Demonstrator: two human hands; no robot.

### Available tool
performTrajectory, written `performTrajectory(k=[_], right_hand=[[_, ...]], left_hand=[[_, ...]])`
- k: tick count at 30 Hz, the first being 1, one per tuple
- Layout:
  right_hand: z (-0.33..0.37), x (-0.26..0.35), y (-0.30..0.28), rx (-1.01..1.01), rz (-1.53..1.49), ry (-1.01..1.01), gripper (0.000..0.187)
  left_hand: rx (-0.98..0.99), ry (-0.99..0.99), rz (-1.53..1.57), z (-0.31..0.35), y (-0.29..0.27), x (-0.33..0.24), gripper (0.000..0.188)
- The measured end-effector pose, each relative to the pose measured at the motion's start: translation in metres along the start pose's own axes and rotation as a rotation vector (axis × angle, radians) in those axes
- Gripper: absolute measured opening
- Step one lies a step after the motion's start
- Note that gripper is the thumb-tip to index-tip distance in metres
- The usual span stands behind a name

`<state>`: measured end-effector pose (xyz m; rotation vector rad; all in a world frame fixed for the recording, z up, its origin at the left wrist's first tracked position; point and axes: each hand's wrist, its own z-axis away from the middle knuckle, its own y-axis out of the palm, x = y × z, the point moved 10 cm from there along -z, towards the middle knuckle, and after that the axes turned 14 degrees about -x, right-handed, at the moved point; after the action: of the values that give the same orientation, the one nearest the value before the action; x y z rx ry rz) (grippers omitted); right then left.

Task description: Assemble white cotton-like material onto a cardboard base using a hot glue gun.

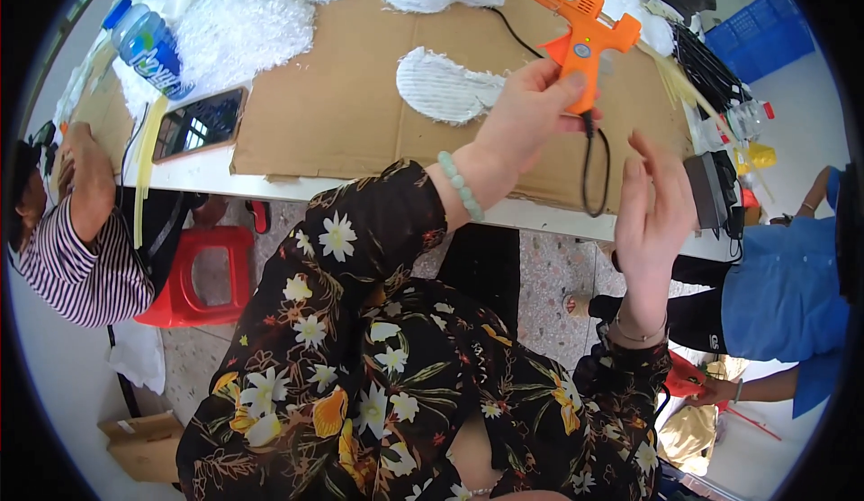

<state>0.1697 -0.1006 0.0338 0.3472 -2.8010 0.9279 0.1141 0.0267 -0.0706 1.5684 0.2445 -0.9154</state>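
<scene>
My left hand grips the handle of an orange hot glue gun and holds it above the cardboard. Its nozzle points to the far left, and a pale glue stick sticks out of its back. A black cord loops down from the handle. To the right, my right hand is raised over the table's front edge, fingers apart and holding nothing. On the cardboard beyond my left wrist lies a white, ribbed, sole-shaped piece with fuzzy edges, partly hidden by that hand.
Brown cardboard covers the white table. White fluffy pieces, a blue-labelled bottle, a phone and yellowish glue sticks lie left. A grey box and blue crate stand right. People are at both sides.
</scene>
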Motion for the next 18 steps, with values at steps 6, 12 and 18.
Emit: performTrajectory(k=[6, 12, 18], right_hand=[[0.016, -0.084, 0.058, 0.137, -0.816, 0.77, 0.055], [0.004, -0.066, 0.066, 0.141, -1.068, 0.825, 0.048], [0.007, -0.082, 0.055, 0.141, -1.158, 0.845, 0.045]], left_hand=[[0.089, -0.078, -0.064, 0.031, 0.026, 0.024, 0.026], [0.208, -0.147, -0.195, 0.044, 0.041, 0.037, 0.031], [0.596, 0.22, -1.083, 0.053, 0.033, -0.007, 0.024]])
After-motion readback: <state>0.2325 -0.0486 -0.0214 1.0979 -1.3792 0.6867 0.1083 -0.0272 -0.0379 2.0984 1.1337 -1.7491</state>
